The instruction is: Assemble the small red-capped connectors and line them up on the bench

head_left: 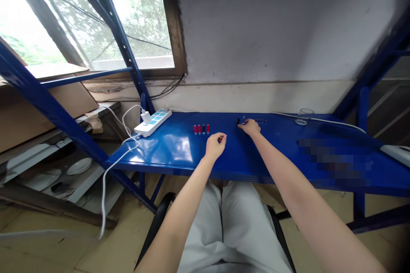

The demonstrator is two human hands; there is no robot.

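Observation:
My left hand [215, 146] hovers over the front of the blue table, its thumb and fingers curled together; whatever they may hold is hidden. Beyond it stands a row of small tube-like pieces with pale lower ends: three red pieces [199, 129] and one black piece [203, 129]. My right hand [250, 127] reaches farther back, fingers drawn together low over the tabletop. Right at its fingertips is a small black piece [238, 122], with a tiny clear piece [244, 117] just behind. Several tiny clear bits [262, 121] lie to the right of this hand.
A white power strip [153, 122] with a plugged-in adapter sits at the table's left end. Toward the back right lies a clear glass cup [304, 116] beside a white cable [336, 123]. Blue posts [120, 34] rise at the left. A blurred-out patch [336, 162] covers the right front.

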